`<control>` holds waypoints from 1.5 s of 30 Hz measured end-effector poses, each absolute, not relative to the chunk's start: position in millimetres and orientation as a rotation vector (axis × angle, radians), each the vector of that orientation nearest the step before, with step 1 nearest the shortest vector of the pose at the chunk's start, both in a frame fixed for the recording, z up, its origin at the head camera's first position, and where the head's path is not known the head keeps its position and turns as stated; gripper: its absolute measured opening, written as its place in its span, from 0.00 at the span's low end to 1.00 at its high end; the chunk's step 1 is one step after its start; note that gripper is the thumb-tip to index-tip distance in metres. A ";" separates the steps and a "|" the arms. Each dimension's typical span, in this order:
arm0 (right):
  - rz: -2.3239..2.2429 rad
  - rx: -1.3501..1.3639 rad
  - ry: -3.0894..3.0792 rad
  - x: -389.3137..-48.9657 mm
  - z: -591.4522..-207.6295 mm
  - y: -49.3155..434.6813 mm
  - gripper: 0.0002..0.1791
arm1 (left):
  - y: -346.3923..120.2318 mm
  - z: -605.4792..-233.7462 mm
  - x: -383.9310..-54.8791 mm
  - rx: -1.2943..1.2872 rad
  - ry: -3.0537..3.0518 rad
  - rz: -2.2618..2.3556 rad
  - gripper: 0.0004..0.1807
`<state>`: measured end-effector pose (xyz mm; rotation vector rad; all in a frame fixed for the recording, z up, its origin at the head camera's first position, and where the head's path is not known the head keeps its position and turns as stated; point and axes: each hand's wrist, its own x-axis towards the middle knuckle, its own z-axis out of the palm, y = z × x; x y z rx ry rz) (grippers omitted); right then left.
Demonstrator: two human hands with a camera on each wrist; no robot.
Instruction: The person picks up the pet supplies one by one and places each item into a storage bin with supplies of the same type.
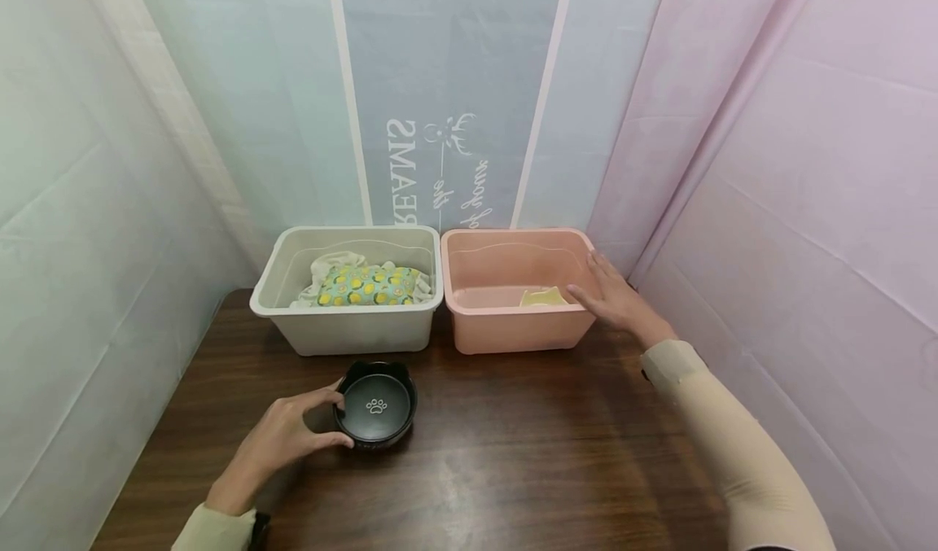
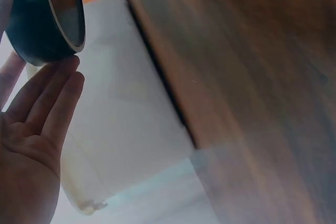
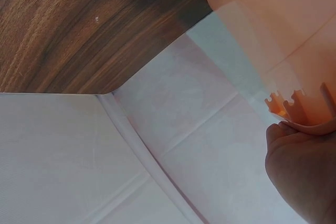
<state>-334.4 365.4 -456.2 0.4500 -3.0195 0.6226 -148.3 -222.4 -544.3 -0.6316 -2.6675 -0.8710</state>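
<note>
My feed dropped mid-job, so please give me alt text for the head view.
The left hand grips a black bowl over a wooden table; the right hand touches the rim of a pink bin holding something yellow. Left of that bin, a white bin holds fruit-patterned cloth.

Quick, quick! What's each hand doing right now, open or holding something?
Left hand: closed on the bowl, holding its side.
Right hand: open, touching the pink bin at its rim.
</note>
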 end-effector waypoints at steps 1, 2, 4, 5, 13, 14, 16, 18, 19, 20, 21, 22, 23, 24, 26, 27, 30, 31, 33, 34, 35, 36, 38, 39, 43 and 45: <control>0.621 0.445 -3.021 -334.7 -456.5 365.6 0.55 | -221.0 -543.0 -148.8 -0.647 -2.648 -0.873 0.29; 0.619 0.445 -3.021 -335.0 -456.8 365.9 0.55 | -219.7 -541.7 -149.5 -0.664 -2.629 -0.875 0.29; 0.611 0.450 -3.026 -336.0 -457.4 366.8 0.55 | -217.1 -539.7 -151.0 -0.687 -2.600 -0.869 0.30; 0.607 0.450 -3.028 -336.4 -457.8 367.4 0.55 | -215.9 -538.7 -151.7 -0.700 -2.584 -0.868 0.30; 0.596 0.461 -3.037 -338.6 -460.0 370.0 0.55 | -207.2 -530.4 -156.5 -0.754 -2.524 -0.889 0.31; 0.596 0.461 -3.037 -338.7 -460.1 370.1 0.55 | -206.1 -529.0 -157.1 -0.758 -2.520 -0.885 0.31; 0.594 0.463 -3.036 -338.7 -460.3 369.8 0.55 | -204.1 -525.8 -158.3 -0.766 -2.514 -0.888 0.30; 0.594 0.463 -3.035 -338.3 -460.0 369.6 0.55 | -201.9 -522.6 -159.5 -0.780 -2.504 -0.896 0.29; 0.596 0.465 -3.035 -338.0 -459.7 369.3 0.55 | -200.9 -521.0 -160.2 -0.786 -2.499 -0.903 0.29; 0.599 0.466 -3.034 -337.5 -459.4 369.0 0.55 | -199.8 -519.4 -160.8 -0.790 -2.495 -0.910 0.29; 0.601 0.467 -3.034 -337.1 -459.0 368.9 0.55 | -198.8 -517.7 -161.4 -0.793 -2.492 -0.917 0.30; 0.604 0.465 -3.034 -336.8 -458.6 368.5 0.55 | -197.5 -516.0 -162.0 -0.795 -2.489 -0.920 0.30; 0.608 0.463 -3.035 -336.8 -458.3 368.5 0.55 | -196.1 -514.1 -162.9 -0.801 -2.482 -0.926 0.30; 0.610 0.462 -3.036 -337.1 -458.3 368.5 0.55 | -194.8 -512.1 -163.7 -0.804 -2.477 -0.932 0.30; 0.614 0.458 -3.036 -337.7 -457.7 368.2 0.55 | -191.9 -507.7 -165.8 -0.812 -2.468 -0.943 0.30; 0.616 0.455 -3.037 -338.1 -457.3 368.0 0.55 | -190.5 -505.5 -166.9 -0.817 -2.461 -0.951 0.30; 0.622 0.448 -3.038 -338.4 -456.4 367.4 0.55 | -185.9 -498.8 -170.5 -0.835 -2.443 -0.973 0.29; 0.624 0.449 -3.037 -337.9 -455.5 367.0 0.55 | -184.4 -496.6 -171.6 -0.839 -2.439 -0.979 0.29; 0.626 0.449 -3.033 -337.1 -454.7 366.7 0.55 | -181.4 -492.2 -174.0 -0.846 -2.435 -0.987 0.29; 0.626 0.447 -3.032 -336.9 -454.2 366.4 0.55 | -179.8 -490.0 -175.3 -0.852 -2.433 -0.989 0.29; 0.624 0.451 -3.030 -336.6 -453.6 366.4 0.55 | -178.2 -487.7 -176.6 -0.855 -2.432 -0.990 0.29; 0.622 0.455 -3.028 -336.3 -453.1 366.4 0.54 | -176.5 -485.5 -178.0 -0.860 -2.430 -0.990 0.29; 0.619 0.454 -3.026 -336.0 -452.2 366.5 0.54 | -173.0 -481.0 -180.9 -0.863 -2.426 -0.987 0.29; 0.616 0.454 -3.028 -335.8 -451.7 366.5 0.54 | -171.3 -478.9 -182.3 -0.862 -2.426 -0.988 0.28; 0.608 0.455 -3.041 -334.6 -449.3 366.0 0.54 | -164.5 -471.6 -188.2 -0.857 -2.425 -1.002 0.27; 0.610 0.454 -3.047 -334.2 -448.3 365.2 0.54 | -161.6 -468.5 -190.9 -0.858 -2.422 -1.014 0.27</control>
